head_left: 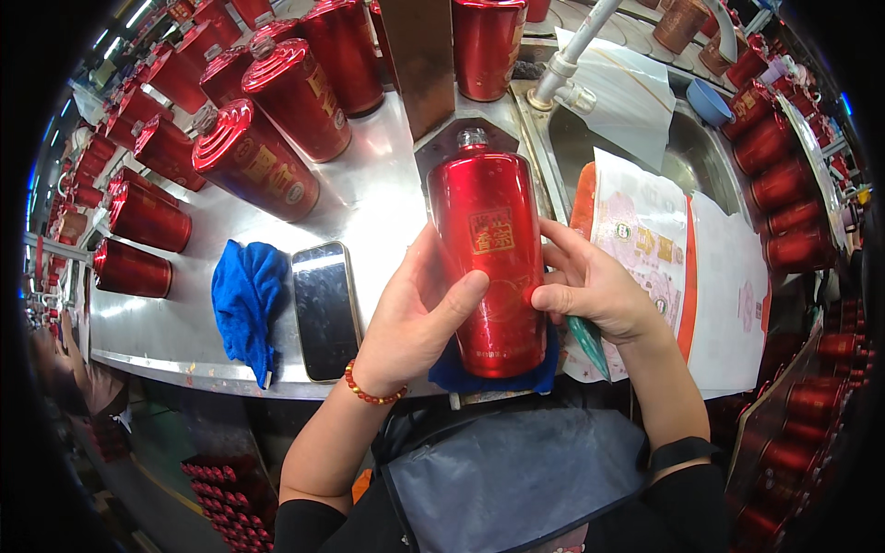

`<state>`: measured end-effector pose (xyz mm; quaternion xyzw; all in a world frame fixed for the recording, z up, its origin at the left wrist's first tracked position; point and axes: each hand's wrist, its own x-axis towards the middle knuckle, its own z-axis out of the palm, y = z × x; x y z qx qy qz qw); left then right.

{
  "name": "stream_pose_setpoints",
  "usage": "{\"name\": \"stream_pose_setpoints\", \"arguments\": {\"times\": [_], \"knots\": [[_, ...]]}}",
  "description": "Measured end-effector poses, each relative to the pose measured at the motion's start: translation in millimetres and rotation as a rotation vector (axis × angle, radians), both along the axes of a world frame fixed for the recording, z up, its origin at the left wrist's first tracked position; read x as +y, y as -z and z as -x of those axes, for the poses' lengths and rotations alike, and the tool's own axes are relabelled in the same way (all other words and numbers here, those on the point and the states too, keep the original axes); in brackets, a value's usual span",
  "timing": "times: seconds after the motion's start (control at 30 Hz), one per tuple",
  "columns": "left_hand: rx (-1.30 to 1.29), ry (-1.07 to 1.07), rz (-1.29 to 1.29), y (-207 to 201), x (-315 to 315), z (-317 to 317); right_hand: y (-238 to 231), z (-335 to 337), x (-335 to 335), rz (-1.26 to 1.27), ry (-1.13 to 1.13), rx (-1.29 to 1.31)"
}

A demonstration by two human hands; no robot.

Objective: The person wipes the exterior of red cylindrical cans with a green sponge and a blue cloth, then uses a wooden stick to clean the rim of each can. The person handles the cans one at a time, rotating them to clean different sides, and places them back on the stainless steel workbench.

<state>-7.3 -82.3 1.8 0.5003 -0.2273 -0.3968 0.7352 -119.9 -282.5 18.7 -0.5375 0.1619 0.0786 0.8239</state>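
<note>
A glossy red bottle [498,230] with gold lettering and a short clear glass neck is between my two hands at the front of the metal table. My left hand [419,309] grips its left side, the thumb lying across the front. On the opposite side my right hand [599,290] presses its thumb and fingers against the red surface. A pointed green tool [587,347] sticks out below the right palm; its kind is unclear. Beneath the bottle's base shows a blue cloth [539,376]; whether the bottle rests on it, I cannot tell.
Left of my hands lie a black-screened phone [327,309] and a crumpled blue cloth [247,300]. Several red bottles [258,166] stand at the far left. Printed sheets [719,304] cover the right side, beside a sink [691,152] with a tap [558,78] and blue bowl [708,101].
</note>
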Motion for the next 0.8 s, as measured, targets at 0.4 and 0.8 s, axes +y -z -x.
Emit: {"name": "stream_pose_setpoints", "arguments": {"times": [0.4,0.8], "knots": [[-0.111,-0.054,0.011,7.0,4.0,2.2,12.8,4.6,-22.8,0.117,0.064,-0.026],[-0.548,-0.115,-0.183,32.1,20.2,17.9,-71.7,-32.1,8.5,1.059,-0.224,-0.435]]}}
